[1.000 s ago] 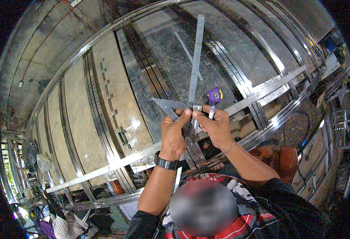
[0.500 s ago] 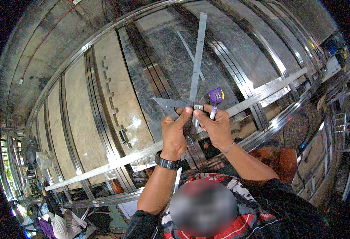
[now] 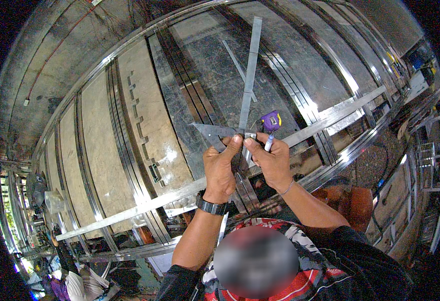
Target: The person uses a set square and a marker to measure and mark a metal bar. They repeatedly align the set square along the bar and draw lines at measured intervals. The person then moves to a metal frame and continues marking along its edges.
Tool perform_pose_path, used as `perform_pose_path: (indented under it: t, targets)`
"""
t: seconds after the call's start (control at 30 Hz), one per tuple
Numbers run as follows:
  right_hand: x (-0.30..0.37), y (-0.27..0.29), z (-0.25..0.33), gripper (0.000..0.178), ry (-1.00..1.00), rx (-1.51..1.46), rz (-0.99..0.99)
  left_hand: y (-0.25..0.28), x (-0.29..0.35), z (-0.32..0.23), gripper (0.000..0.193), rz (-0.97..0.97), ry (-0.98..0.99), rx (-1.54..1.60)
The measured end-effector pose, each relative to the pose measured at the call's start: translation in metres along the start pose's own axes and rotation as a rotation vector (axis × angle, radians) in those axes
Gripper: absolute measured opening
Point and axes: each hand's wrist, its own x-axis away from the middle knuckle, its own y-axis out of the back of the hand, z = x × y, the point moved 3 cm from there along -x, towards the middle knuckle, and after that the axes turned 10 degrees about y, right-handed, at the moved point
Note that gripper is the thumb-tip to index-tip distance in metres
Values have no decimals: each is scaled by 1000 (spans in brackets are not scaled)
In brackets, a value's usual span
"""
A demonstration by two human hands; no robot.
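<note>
My left hand (image 3: pixel 220 168) is closed, its thumb pressed down near the meeting point of a dark grey triangular metal plate (image 3: pixel 211 132) and a long flat metal strip (image 3: pixel 250 67). The strip stretches away from me, over the frame's bars. Close beside it, my right hand (image 3: pixel 272 163) holds a white marker pen (image 3: pixel 269 142) between its fingers, thumb and fingertip against the strip's near end. What lies under the fingertips is partly hidden. Just beyond the pen is a purple and yellow tape measure (image 3: pixel 271 121).
Under the work lies a large frame of shiny metal bars (image 3: pixel 125 145) over sheet panels. A long flat bar (image 3: pixel 180 190) crosses it near me. A thinner strip (image 3: pixel 237 67) lies beyond. An orange-brown object (image 3: pixel 359 205) stands lower right; a person's arm (image 3: pixel 62 251) shows lower left.
The far end of the long strip has shifted very slightly to the right. Both hands keep nearly the same place and grip.
</note>
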Motion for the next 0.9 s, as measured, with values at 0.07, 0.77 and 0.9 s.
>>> perform_pose_path:
  t: [0.07,0.77,0.9]
  targets:
    - [0,-1,0,24,2,-24,0,0,0,1,12,-2,1,6]
    - [-6,47,55,25,93,231,150,-5,3,-1,16,-101,-64,-56]
    - [-12,56,85,26,52,125,272,-6,1,0,17,-86,-66,-75]
